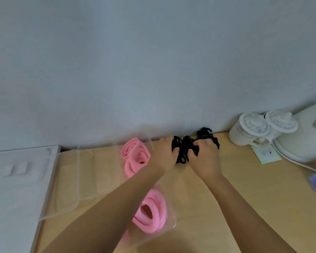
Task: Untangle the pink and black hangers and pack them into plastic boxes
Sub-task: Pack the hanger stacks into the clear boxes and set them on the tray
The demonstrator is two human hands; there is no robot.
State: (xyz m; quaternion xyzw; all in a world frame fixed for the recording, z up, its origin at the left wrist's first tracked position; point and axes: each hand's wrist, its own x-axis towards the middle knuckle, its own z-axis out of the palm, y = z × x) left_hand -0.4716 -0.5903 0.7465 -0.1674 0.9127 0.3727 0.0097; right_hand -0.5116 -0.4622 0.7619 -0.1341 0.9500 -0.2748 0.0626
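Left hand point(163, 155): we grip black hangers point(185, 146) at their nine o'clock.
Right hand point(205, 159): we grip their three o'clock.

Left forearm point(106, 209) and right forearm point(244, 209) bare, left grip point(163, 156) and right grip point(204, 158) bare too

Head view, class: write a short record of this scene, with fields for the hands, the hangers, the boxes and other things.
Left hand: grips the black hangers
Right hand: grips the same black bunch
Pink hangers: two coiled bunches on clear plastic
Plastic box: clear, left of the pink bunches
White jars: lidded, far right by the wall
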